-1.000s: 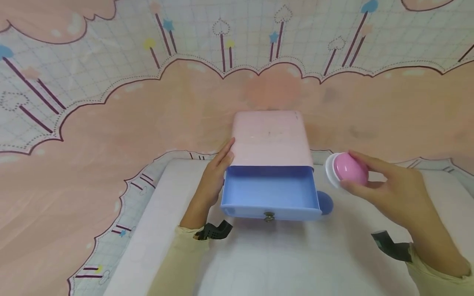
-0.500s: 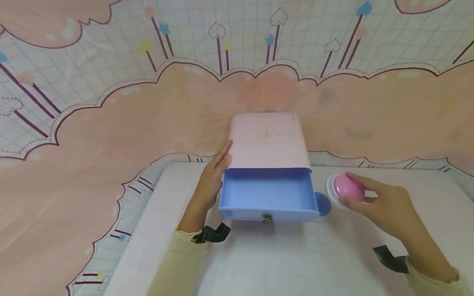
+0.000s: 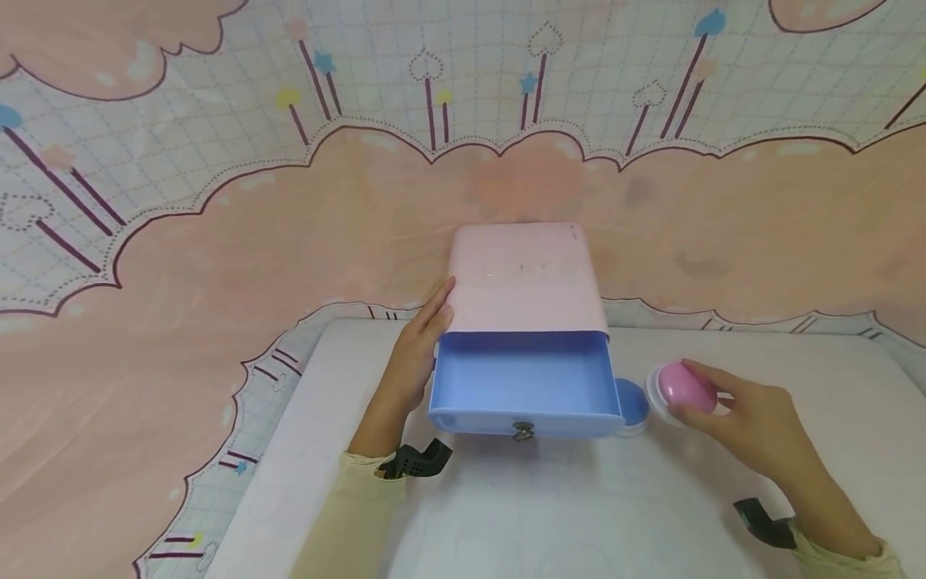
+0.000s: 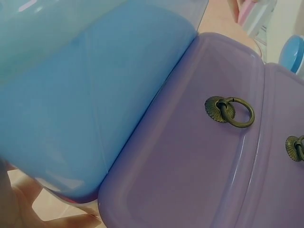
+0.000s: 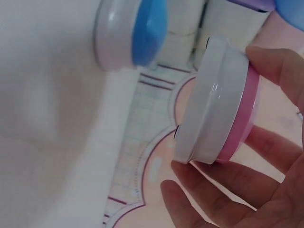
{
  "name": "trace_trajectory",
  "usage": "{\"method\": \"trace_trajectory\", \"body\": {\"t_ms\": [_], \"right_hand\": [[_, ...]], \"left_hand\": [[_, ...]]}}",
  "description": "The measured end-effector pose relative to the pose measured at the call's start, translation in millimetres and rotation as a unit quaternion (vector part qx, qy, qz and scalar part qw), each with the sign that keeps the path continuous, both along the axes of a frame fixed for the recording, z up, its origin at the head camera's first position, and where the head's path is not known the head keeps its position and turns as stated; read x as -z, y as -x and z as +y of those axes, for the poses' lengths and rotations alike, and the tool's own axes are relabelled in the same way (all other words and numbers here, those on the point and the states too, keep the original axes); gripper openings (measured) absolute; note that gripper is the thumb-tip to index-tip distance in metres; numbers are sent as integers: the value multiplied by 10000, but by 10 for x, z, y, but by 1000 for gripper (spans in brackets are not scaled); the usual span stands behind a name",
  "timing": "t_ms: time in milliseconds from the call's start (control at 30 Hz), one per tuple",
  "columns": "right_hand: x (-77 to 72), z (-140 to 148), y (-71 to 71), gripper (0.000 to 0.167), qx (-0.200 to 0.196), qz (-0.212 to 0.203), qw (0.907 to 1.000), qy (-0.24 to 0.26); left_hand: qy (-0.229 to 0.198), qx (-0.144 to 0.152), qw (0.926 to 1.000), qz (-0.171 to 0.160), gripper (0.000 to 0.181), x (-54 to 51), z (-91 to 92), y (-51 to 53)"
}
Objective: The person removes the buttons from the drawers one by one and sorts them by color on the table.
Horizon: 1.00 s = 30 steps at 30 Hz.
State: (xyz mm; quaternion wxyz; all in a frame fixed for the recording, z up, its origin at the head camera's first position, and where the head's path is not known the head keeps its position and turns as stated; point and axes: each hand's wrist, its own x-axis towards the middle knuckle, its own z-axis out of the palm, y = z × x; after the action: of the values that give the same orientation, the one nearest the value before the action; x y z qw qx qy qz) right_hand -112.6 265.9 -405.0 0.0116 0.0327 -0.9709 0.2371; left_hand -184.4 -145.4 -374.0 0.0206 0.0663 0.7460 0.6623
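A pink-topped cabinet [image 3: 524,277] stands on the white table with its blue drawer [image 3: 524,374] pulled out; nothing lies in the drawer. The left hand [image 3: 412,354] rests against the cabinet's left side, fingers fairly straight. In the left wrist view, purple drawer fronts [image 4: 185,137] bear metal ring pulls [image 4: 237,112]. To the right of the cabinet, the right hand [image 3: 752,418] holds a round white object with a pink dome [image 3: 686,388] between thumb and fingers. In the right wrist view its white base [image 5: 209,104] is tilted, with fingers round its edge.
A similar round object with a blue top [image 3: 632,402] stands against the drawer's right side, partly hidden by it. The white table [image 3: 535,515] extends in front, and a patterned pink cloth [image 3: 325,233] lies behind and to the left.
The right hand has lowered the pink-domed object toward the tabletop, beside the blue-topped one. The left hand stays against the cabinet, and the drawer stands as before.
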Motion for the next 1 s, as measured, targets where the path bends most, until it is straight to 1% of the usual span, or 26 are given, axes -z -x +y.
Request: {"method": "trace_trajectory", "body": {"t_ms": [67,267,433,533,633,667,733,867,1000], "right_hand": [[27,15,-1,83,23,-78,10000,15],[82,55,-9,93,194,-547,9983,-45],[112,105,4,91,134,-511,9986,-94],[133,127,7,91,137,-598,9981,-98],[159,141,-11,94,195,-772,9968,-83],[167,147,-21,95,212,-848,9961,-73],[183,155,-38,95,195,-876,9959,-79],[207,147,-56,98,184,-1118,9936,-48],[229,113,-78,96,87,-1169,9931,1]], "left_hand": [[52,-14,10000,61,50,4,1,1],[121,-16,9998,150,50,20,5,18],[122,-21,9997,208,51,15,9,17],[138,-23,9997,212,51,28,-1,27],[132,1,9997,212,51,37,-6,34],[117,9,9997,212,50,38,-4,34],[43,44,9998,199,50,36,0,33],[-36,77,9998,175,50,22,7,20],[-26,52,9999,156,50,28,1,17]]}}
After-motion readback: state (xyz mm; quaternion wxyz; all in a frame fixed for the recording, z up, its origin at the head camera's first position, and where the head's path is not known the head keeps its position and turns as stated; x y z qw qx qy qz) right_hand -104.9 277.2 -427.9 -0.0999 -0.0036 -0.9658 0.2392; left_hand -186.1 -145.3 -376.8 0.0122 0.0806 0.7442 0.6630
